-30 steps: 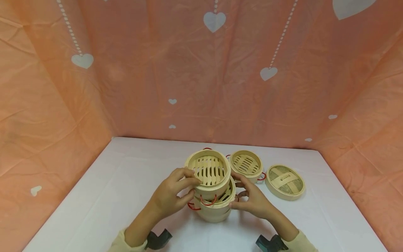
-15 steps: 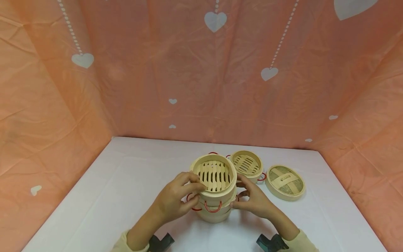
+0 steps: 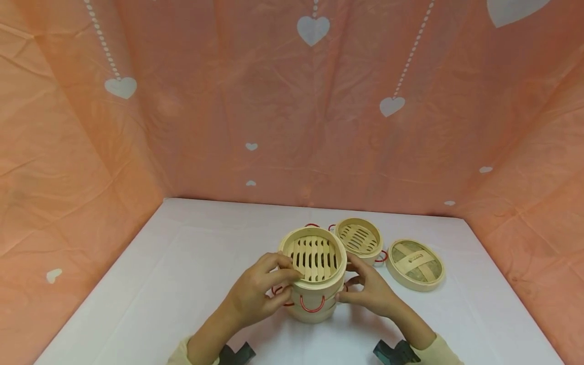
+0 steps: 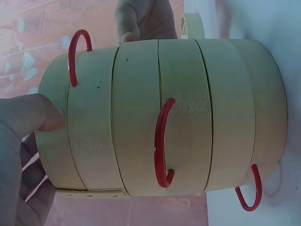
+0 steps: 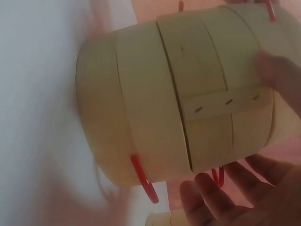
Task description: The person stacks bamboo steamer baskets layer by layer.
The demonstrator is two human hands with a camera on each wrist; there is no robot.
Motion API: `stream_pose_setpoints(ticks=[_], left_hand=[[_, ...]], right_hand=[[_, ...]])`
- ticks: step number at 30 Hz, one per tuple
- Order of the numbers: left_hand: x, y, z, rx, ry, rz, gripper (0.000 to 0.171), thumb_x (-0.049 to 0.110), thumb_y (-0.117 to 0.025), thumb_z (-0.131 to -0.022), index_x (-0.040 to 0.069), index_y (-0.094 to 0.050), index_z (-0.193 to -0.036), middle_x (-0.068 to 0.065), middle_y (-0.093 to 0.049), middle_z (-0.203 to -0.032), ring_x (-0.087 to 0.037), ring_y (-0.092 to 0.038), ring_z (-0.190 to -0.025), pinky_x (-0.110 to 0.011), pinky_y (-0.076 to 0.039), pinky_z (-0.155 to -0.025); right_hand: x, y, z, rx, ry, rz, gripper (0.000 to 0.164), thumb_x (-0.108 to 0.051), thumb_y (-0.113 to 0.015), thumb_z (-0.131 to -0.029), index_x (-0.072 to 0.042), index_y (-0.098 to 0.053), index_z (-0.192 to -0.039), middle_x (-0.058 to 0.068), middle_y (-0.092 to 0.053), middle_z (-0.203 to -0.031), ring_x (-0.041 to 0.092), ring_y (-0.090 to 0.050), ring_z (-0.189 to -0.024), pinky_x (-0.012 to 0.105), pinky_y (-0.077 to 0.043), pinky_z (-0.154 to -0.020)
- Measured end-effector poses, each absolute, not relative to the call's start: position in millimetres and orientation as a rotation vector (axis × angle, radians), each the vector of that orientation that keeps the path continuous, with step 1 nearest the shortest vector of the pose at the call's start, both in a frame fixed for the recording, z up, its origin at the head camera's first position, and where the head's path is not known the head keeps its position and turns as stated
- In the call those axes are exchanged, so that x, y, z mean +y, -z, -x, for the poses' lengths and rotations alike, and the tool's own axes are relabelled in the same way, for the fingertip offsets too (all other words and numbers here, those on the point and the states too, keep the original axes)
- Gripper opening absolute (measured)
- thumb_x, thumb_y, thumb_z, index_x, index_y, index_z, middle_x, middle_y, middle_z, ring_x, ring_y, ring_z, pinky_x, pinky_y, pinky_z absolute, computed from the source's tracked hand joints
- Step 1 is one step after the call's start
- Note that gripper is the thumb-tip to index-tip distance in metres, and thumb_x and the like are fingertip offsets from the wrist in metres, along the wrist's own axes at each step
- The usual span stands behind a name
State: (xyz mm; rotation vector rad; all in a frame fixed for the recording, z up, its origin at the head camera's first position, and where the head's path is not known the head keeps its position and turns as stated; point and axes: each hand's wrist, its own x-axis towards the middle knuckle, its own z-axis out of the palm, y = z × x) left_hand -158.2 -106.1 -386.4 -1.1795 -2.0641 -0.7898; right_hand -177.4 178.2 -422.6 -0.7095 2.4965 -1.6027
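Note:
A stack of round bamboo steamer baskets stands on the table in front of me, each with red loop handles. The top basket point(image 3: 319, 286) has a slatted floor and sits squarely over the lower baskets point(image 3: 310, 317). My left hand point(image 3: 261, 290) grips its near left side, fingers over the rim and thumb point(image 4: 47, 115) on the outer wall. On the other side, my right hand point(image 3: 371, 290) holds the stack, with thumb point(image 5: 280, 73) in front and fingers point(image 5: 216, 193) behind. Thin seams between tiers show in the left wrist view.
Behind the stack to the right sits another slatted steamer basket point(image 3: 358, 239) with red handles. Right of that lies a woven bamboo lid point(image 3: 416, 264). The white table point(image 3: 205, 228) ends at an orange curtain point(image 3: 219, 111) with hearts.
My left hand has moved the top basket right and down, from tilted and offset to level on the stack. The right hand has stayed almost in place.

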Motion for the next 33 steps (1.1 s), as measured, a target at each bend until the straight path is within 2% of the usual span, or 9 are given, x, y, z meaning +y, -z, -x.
stream_pose_setpoints(ticks=[19,33], left_hand=[[-105.2,383.8,158.9,-2.088,0.789,1.187,0.032,0.003,-0.071,-0.071,0.015,-0.072,-0.1,0.005,-0.058,-0.1,-0.012,-0.057,-0.099,-0.014,-0.048,-0.083],[-101.2,382.7,157.0,-2.09,0.777,1.191,0.035,0.003,-0.072,-0.072,0.017,-0.072,-0.103,0.004,-0.059,-0.1,-0.012,-0.058,-0.098,-0.015,-0.049,-0.08]], right_hand=[[179.1,423.7,177.4,2.514,1.612,0.783,0.085,-0.015,-0.08,-0.074,-0.012,-0.037,-0.147,0.012,-0.054,-0.135,0.004,-0.054,-0.11,0.032,-0.054,-0.08],[178.3,424.5,177.4,2.526,1.597,0.841,0.083,-0.014,-0.079,-0.075,-0.013,-0.038,-0.147,0.013,-0.059,-0.126,0.004,-0.054,-0.106,0.032,-0.055,-0.08]])
